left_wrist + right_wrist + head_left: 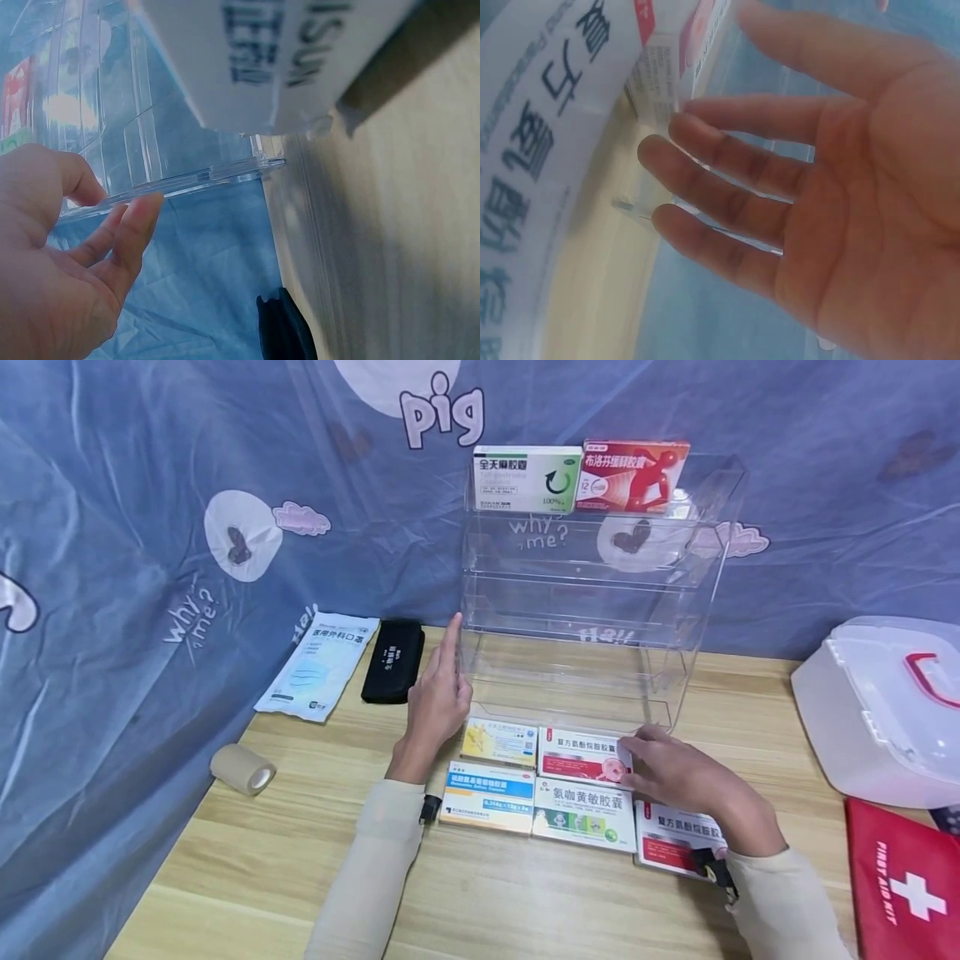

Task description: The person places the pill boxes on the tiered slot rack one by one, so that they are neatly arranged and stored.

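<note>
My left hand [441, 697] is at the left side of a clear tiered display rack [577, 681]; in the left wrist view its thumb and fingers pinch the side panel's edge. My right hand [675, 770] reaches over the right end of a red-and-white medicine box [577, 753], its fingers loosely extended and fingertips right at the box end. Beside that box lies a yellow-and-white box [498, 742]. In front lie a blue-and-orange box [487, 797], a green-and-white box [583, 814] and another red-and-white box [671, 842], partly hidden under the right wrist.
On the rack's top tier stand a green-and-white box [525, 481] and a red box [633, 477]. At left lie a mask packet [318, 668], a black case [393, 662] and a tan bandage roll [242, 768]. At right are a white lidded container [862, 718] and a red first aid pouch [903, 868].
</note>
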A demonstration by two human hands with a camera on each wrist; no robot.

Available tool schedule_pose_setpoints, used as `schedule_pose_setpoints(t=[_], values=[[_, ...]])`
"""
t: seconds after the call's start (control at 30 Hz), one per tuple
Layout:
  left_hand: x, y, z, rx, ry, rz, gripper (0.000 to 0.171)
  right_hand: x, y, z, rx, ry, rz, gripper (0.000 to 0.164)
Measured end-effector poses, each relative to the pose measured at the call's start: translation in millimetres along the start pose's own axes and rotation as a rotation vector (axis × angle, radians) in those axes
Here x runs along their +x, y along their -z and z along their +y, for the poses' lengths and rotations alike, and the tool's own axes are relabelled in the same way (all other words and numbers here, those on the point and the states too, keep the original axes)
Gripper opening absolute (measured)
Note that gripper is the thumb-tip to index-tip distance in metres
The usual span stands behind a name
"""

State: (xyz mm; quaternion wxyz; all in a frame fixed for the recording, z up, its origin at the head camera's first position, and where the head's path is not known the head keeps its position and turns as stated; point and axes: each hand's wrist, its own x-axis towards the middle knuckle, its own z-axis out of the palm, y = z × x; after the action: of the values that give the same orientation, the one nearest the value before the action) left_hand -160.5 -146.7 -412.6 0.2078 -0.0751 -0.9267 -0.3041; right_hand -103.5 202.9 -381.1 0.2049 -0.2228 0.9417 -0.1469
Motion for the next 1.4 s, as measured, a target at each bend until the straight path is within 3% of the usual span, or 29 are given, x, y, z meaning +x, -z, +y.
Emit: schedule_pose_setpoints(t=[0.27, 0.43, 0.67, 0.83, 1.1, 1.4], values=[[0.1, 0.6, 1.0, 0.000, 0.014, -0.012, 0.097, -6.0, 1.9, -2.9, 0.013, -0.007, 0.004, 0.036], [0.3, 0.3, 0.4, 0.005, 0.019, -0.010, 0.097, -5.9, 0.9, -4.2, 0.012, 0.015, -0.009, 0.039], [-0.5, -0.6, -0.4, 0.001, 0.020, -0.009, 0.096, 3.6, -5.7, -6.5, 0.055, -0.021, -0.039, 0.023], [-0.5, -0.9, 0.0, 0.000, 0.016, -0.001, 0.097, 6.8, -7.7, -7.0, 0.062, -0.049, -0.030, 0.035], [-0.2, -0.9, -0.1, -0.007, 0.007, 0.005, 0.097, 6.5, -8.4, -8.1, 0.033, -0.111, -0.062, 0.084], [0.1, -0.4, -1.0, -0.011, -0.005, 0.004, 0.096, 8.2, -10.7, -9.9, 0.042, -0.120, -0.051, 0.086]])
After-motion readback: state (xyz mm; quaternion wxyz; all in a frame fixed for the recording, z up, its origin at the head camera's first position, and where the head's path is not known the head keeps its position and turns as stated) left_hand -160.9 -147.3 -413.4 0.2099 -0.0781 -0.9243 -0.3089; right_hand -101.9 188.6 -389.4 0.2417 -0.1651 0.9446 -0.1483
